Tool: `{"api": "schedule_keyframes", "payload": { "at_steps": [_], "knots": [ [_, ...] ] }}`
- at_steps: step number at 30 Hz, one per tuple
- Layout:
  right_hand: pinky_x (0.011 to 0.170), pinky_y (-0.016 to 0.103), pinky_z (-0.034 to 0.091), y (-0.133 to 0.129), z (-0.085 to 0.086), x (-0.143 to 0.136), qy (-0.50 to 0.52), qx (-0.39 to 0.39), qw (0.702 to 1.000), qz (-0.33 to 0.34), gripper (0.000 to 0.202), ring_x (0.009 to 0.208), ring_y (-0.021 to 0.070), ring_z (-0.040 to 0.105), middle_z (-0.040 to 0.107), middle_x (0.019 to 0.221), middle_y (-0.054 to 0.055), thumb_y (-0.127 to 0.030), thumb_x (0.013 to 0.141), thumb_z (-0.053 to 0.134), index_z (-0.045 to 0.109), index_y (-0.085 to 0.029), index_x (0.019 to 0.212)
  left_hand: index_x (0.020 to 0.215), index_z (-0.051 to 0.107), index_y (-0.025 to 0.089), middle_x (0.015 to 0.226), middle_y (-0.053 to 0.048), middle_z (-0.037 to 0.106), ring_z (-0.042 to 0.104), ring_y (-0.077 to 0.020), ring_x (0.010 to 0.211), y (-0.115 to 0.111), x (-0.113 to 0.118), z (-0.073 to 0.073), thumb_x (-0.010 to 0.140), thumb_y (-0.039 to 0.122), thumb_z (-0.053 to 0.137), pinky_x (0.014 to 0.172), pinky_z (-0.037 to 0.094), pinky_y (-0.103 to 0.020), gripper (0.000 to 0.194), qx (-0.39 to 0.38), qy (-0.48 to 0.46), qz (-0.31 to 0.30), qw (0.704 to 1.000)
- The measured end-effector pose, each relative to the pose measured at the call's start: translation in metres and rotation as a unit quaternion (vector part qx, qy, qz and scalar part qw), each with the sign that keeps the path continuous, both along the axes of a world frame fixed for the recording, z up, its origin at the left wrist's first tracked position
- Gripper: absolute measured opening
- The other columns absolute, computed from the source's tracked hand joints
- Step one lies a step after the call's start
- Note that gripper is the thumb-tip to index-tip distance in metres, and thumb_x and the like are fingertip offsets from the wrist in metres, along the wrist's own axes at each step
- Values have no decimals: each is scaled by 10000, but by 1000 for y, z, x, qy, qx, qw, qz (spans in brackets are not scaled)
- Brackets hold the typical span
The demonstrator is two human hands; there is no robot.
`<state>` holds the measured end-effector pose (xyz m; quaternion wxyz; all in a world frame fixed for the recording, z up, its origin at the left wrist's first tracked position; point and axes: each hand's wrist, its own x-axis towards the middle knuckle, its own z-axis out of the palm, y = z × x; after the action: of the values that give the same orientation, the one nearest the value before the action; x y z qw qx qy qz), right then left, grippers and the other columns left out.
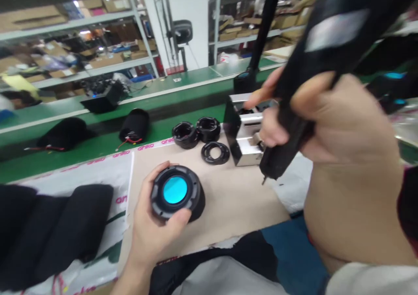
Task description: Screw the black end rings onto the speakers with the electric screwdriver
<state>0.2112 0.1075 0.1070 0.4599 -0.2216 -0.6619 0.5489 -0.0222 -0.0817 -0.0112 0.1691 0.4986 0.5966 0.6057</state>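
Note:
My left hand is wrapped round the side of a round black housing with a shiny blue disc in its middle. The blue face points up towards me, and the thumb presses on the near rim. In my right hand is a black electric screwdriver, blurred at its upper end. Its thin bit points down over the brown board, to the right of the housing and apart from it. Just behind the tool is a silver-and-black metal box, partly covered by my fingers.
Two black rings and a flatter black ring lie beyond the housing on the brown board. Black padded pieces cover the left side. Black cylinders with red wires stand on the green bench. Loaded shelves are behind.

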Motion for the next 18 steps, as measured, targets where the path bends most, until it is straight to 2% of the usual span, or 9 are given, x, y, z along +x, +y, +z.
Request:
{"api": "schedule_keyframes", "payload": {
  "at_steps": [1, 3, 5, 8, 11, 14, 18],
  "knots": [
    [485, 316, 540, 2, 2, 11, 81, 6, 994, -69, 483, 508, 131, 589, 722, 834, -6, -560, 770, 979, 679, -225, 945, 1429, 678, 214, 1378, -111, 758, 759, -322, 1239, 3, -1, 1, 799, 553, 934, 1019, 630, -369, 759, -1, 11, -3, 1000],
    [489, 296, 537, 5, 6, 25, 202, 41, 960, -190, 592, 529, 136, 561, 594, 672, -40, -618, 653, 1022, 641, -238, 898, 1400, 689, 207, 1348, -105, 774, 770, -314, 1211, 14, 0, 3, 793, 570, 930, 983, 642, -356, 747, -5, 26, -30, 999],
    [434, 290, 483, 9, 5, 27, 276, 74, 922, -262, 599, 496, 144, 508, 460, 562, -59, -638, 639, 1009, 606, -240, 833, 1370, 695, 202, 1316, -97, 790, 783, -303, 1184, 32, 9, 6, 775, 581, 938, 967, 649, -349, 745, -3, 30, -70, 997],
    [339, 290, 362, 18, -4, 19, 265, 93, 930, -237, 531, 419, 132, 447, 477, 545, -58, -639, 772, 938, 602, -231, 820, 1346, 685, 205, 1271, -77, 812, 803, -265, 1138, 62, 32, 11, 780, 539, 939, 958, 648, -321, 704, 7, 5, -137, 991],
    [320, 296, 325, 30, -18, 12, 228, 101, 950, -190, 528, 382, 130, 459, 516, 532, -50, -654, 824, 912, 628, -209, 831, 1339, 664, 209, 1238, -62, 824, 816, -230, 1086, 86, 55, 13, 801, 474, 925, 932, 650, -296, 654, 8, -27, -201, 979],
    [319, 281, 320, 39, -29, 9, 195, 111, 960, -167, 626, 362, 119, 460, 507, 521, -44, -765, 861, 827, 552, -211, 770, 1349, 648, 201, 1188, -57, 829, 819, -218, 1033, 96, 65, 14, 809, 447, 916, 913, 652, -293, 651, -1, -37, -228, 973],
    [328, 262, 316, 40, -33, 5, 161, 95, 970, -155, 665, 370, 101, 431, 467, 522, -64, -821, 845, 802, 523, -220, 794, 1378, 637, 205, 1238, -70, 821, 817, -231, 1067, 96, 62, 14, 837, 437, 888, 931, 651, -313, 640, -12, -32, -238, 971]
  ]
}}
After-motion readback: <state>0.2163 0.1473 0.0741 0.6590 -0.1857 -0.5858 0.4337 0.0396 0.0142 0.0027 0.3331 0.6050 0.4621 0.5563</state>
